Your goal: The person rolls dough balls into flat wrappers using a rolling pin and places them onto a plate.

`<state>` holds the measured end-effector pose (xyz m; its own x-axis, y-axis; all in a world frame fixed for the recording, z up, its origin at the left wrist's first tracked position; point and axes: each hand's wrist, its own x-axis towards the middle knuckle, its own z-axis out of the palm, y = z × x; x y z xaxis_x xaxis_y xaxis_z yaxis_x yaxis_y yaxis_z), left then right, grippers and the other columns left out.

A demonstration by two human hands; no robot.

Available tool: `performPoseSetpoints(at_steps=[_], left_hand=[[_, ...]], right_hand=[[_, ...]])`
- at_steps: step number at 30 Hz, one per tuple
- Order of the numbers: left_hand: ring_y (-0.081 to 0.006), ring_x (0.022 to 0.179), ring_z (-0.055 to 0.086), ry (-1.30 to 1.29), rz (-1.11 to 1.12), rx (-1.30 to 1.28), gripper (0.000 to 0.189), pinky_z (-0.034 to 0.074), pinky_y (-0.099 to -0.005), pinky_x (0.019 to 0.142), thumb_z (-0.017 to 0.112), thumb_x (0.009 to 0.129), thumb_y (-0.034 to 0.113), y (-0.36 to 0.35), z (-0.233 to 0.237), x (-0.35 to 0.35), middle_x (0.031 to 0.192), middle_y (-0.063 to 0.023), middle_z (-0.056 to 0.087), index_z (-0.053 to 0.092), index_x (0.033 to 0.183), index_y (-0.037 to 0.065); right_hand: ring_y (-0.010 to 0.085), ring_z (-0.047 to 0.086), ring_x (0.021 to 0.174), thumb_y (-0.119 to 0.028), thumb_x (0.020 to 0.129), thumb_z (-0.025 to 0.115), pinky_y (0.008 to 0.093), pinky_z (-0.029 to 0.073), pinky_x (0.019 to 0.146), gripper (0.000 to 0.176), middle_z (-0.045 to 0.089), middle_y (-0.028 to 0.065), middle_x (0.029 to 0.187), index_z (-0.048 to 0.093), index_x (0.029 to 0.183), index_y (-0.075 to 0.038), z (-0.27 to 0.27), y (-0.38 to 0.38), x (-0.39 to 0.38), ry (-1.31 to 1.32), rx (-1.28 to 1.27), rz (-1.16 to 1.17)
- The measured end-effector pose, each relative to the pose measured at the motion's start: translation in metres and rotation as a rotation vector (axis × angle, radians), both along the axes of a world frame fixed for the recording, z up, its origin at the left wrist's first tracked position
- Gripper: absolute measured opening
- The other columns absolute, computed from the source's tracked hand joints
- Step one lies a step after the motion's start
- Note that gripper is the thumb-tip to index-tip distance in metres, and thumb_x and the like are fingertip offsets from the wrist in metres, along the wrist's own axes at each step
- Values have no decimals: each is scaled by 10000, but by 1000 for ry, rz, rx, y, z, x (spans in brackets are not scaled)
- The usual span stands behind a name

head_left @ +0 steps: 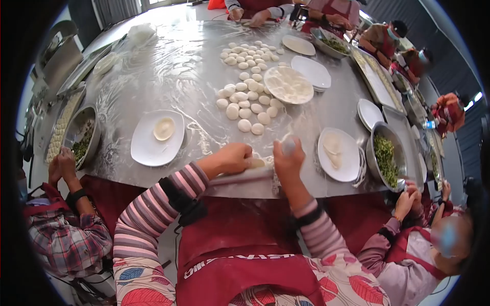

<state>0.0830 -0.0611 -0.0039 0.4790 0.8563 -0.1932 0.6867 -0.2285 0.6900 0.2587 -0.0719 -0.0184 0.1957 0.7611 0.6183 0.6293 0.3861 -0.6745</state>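
Observation:
My left hand [232,158] is closed at the near table edge, its fingertips on a pale dough wrapper [257,163]. Beside it, my right hand [289,162] is wrapped round a rolling pin, whose blurred rounded end [289,146] shows above the fist. Both hands are over a light board [242,176] at the edge. Ahead lie several flattened dough pieces [244,125]. To the left, a white plate [145,150] bears one round wrapper [164,129]; on the right, another white plate [343,173] holds wrappers [333,149].
Flour fills a round dish [309,97] beyond the dough, next to stacked plates [312,71]. Metal bowls of chopped green filling stand right [375,164] and left [94,115]. Co-workers sit at both sides, their hands [406,201] near the bowls; others work across the floury metal table [204,97].

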Motion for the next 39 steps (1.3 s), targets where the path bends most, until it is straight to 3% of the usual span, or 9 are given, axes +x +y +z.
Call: performPoseSetpoints(at_steps=[4,8,11,17,24,28,31,33,39], left_hand=[[-346,743,593,-3,29,70,172,452,-397,671,582,746,150,19,-10,7,761,-205,614,601,805,-10],[-348,750,588,44,-80,29,172,450,-396,679,572,743,133,8,-1,-8,779,-212,609,593,827,-16],[-350,760,583,-83,26,-208,182,448,-395,690,564,737,117,2,-5,-10,807,-221,602,584,859,-16],[-361,761,582,-12,59,89,208,448,-396,695,582,738,144,21,-18,9,796,-241,593,585,860,-24],[-339,746,594,-141,44,37,183,452,-390,689,577,738,125,2,-27,-5,777,-220,605,593,840,-26],[-321,748,596,-104,104,111,179,450,-391,694,564,739,111,7,-11,11,779,-209,609,583,845,-31],[-375,838,583,-88,108,-28,175,449,-417,737,565,737,104,19,-8,12,841,-220,612,590,868,-10],[-273,745,597,-68,106,5,144,453,-357,674,540,766,88,13,-10,5,770,-187,610,577,852,-21],[-245,726,597,-166,79,34,157,454,-347,655,573,796,135,-8,-5,-2,736,-170,615,587,821,-19]], right_hand=[[379,561,558,-112,709,691,424,429,490,278,545,206,610,503,876,5,-9,36,-5,4,67,76],[364,585,579,-87,705,688,408,452,517,252,557,183,608,501,847,4,2,-23,9,44,13,73],[346,583,554,-74,697,696,384,452,505,252,563,176,615,482,808,-3,2,-34,12,99,-99,68],[392,568,582,-89,714,682,410,435,502,246,567,189,635,494,849,-8,2,42,-12,39,47,161],[358,571,529,-94,686,716,408,443,481,290,554,171,609,497,854,-4,-5,-27,11,102,-35,62],[381,565,562,-84,705,692,411,436,490,256,548,194,612,495,848,0,-6,38,-10,30,65,89],[366,570,557,-79,700,696,398,435,481,256,542,187,604,493,837,-8,3,24,-7,29,66,77],[360,571,553,-76,696,699,393,435,477,258,542,183,602,492,836,-9,-2,-17,9,27,6,78],[371,569,553,-92,701,701,411,429,470,266,557,194,624,484,832,-9,-6,14,-1,70,50,63]])
